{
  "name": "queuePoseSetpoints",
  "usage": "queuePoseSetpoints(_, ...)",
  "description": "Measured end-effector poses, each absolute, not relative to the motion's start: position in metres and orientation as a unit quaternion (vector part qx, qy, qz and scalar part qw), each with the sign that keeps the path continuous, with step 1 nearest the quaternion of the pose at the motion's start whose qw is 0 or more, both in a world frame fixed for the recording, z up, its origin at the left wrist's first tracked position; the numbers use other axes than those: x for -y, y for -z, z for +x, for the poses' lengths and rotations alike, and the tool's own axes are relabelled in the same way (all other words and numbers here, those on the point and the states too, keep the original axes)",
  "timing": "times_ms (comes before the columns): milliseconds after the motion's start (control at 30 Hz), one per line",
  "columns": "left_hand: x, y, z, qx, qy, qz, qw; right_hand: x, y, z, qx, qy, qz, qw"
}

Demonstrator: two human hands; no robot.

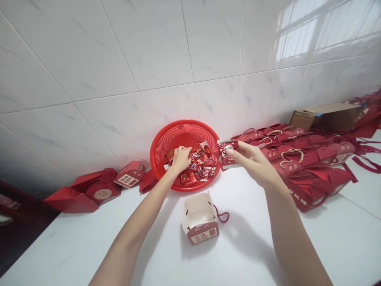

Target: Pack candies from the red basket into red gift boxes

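Note:
A red plastic basket (184,129) with red-wrapped candies (195,169) in it stands against the wall. My left hand (181,158) reaches into the basket, its fingers curled down onto the candies; whatever lies under its fingertips is hidden. To the right of the basket rim, my right hand (251,161) is closed on a red and white candy packet (228,154), pinched between thumb and fingers. In front of the basket sits a small open gift box (202,224), white inside, with a red cord loop on its right side. No items show inside this box.
Rows of closed red gift boxes (309,167) stand at the right. A brown cardboard box (324,115) is behind them. More red boxes (102,190) lie left of the basket. A tiled wall (163,47) borders the white table (160,254).

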State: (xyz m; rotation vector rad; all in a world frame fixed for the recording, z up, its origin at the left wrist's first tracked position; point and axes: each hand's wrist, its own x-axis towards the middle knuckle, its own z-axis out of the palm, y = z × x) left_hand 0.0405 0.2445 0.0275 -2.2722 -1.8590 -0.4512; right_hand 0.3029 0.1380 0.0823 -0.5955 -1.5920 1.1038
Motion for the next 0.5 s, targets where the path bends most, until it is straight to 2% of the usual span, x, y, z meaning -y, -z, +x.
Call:
queuePoseSetpoints(267, -0.261, -0.030, 0.050, 0.653, 0.119, -0.741, 0.101, -0.139, -0.081, 0.306, 0.667, -0.447, -0.267, 0.533)
queuePoseSetpoints(500, -0.262, -0.020, 0.046, 0.660, 0.158, -0.730, 0.079, -0.140, -0.082, 0.304, 0.666, -0.456, -0.259, 0.530)
